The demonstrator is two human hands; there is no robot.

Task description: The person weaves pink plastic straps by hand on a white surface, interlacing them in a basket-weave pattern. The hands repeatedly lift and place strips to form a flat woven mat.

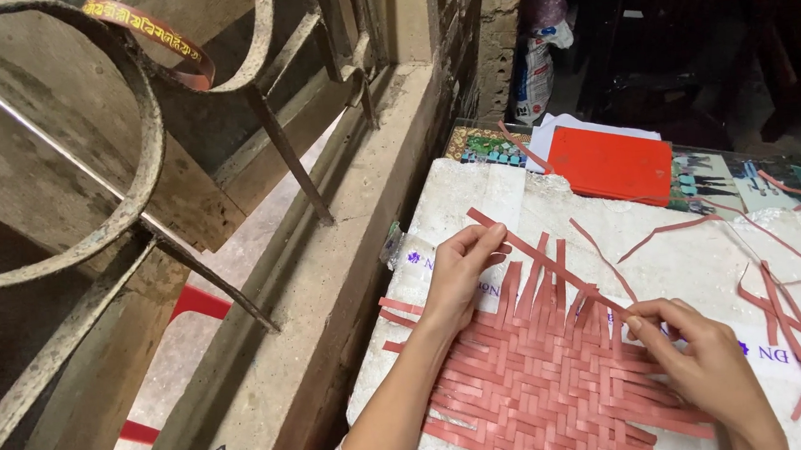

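Woven mat (547,374) of red paper strips lies flat on the white foam board (474,201), directly under both your hands. Your left hand (460,272) sits at the mat's upper left edge, fingers pinched on one long loose strip (539,258) that runs diagonally up from the weave. Your right hand (701,354) rests on the mat's right side, fingertips pressed down and closed on the strip ends there. Unwoven ends fan out along the mat's far edge, between your two hands. Spare red strips (792,310) lie scattered just right of the mat, some curling off the board. A stack of red sheets (611,165) lies well beyond the mat at the board's far end. On your left the board runs beside a concrete ledge (330,286) with rusty iron grillwork (125,178) above it; open board shows beyond the mat.
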